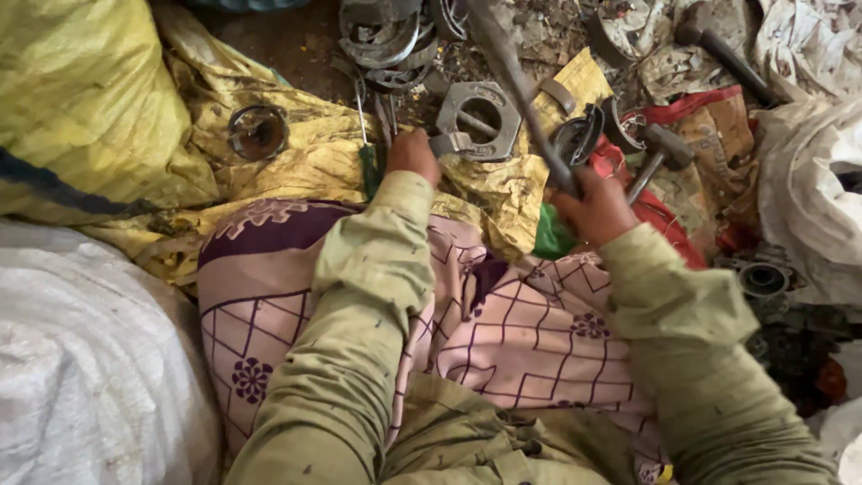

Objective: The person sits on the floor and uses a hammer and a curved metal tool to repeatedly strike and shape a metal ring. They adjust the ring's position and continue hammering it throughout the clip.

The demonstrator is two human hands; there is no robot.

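Fingers of the right hand clench a raised hammer handle; the left hand grips the edge of a grey metal flange plate lying on yellow sacking. A glancing blow could strike those knuckles, or kick the plate loose.

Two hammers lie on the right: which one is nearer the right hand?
The hammer on the red cloth, right beside the right hand; the other hammer lies farther up, near the top edge.

Seated person's left hand gripped a flat metal ring plate on yellow sacking, while the right hand clasped a raised, blurred metal bar beside a hammer.
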